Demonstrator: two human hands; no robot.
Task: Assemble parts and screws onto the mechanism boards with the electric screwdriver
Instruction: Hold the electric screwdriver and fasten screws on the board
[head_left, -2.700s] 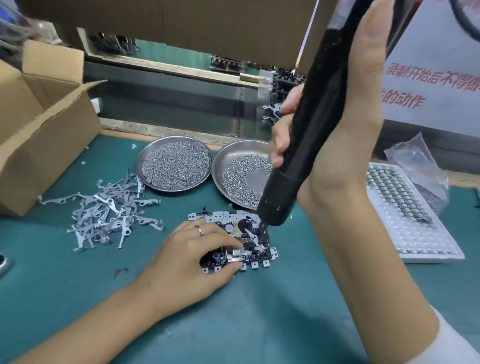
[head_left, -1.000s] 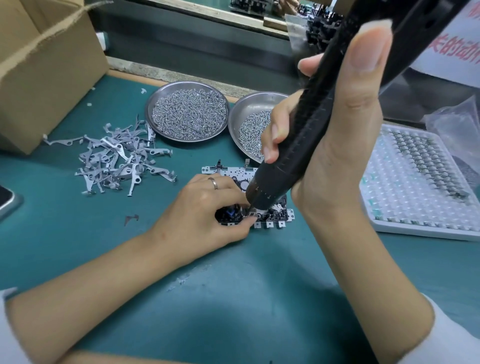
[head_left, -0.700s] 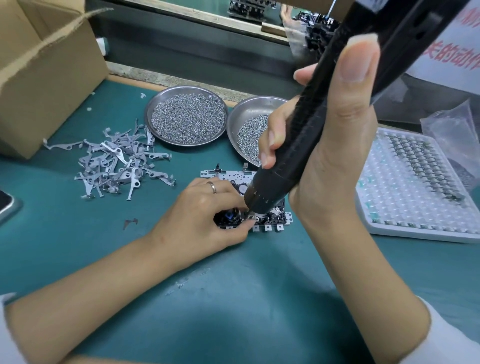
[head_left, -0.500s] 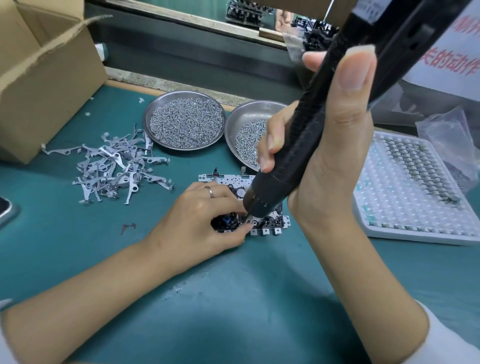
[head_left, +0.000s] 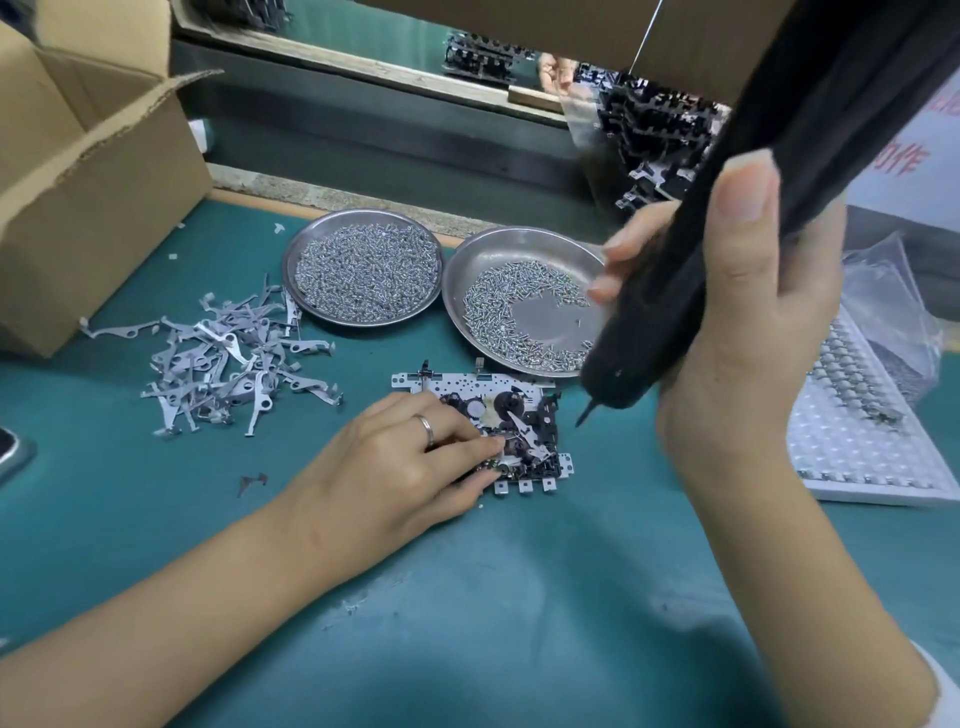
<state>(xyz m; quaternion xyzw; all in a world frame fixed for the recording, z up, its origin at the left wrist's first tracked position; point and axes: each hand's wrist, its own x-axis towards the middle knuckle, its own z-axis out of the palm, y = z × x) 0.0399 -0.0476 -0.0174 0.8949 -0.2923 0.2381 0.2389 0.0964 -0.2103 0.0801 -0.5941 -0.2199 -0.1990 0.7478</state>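
cardboard box (head_left: 88, 171) far left | loose metal levers (head_left: 228, 358) piled beside it | left hand (head_left: 395, 467) fingers flat, pressing the mechanism board (head_left: 524, 415) mid-mat | two screw dishes (head_left: 363, 265) just behind | right hand (head_left: 748, 322) wrapped round the electric screwdriver (head_left: 691, 270), tip just right of the board, looks clear of it

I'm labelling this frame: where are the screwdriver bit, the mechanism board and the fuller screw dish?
screwdriver bit (head_left: 584, 415): head view, on its dark tip.
mechanism board (head_left: 457, 384): head view, on its perforated plate.
fuller screw dish (head_left: 306, 244): head view, on its bare rim.
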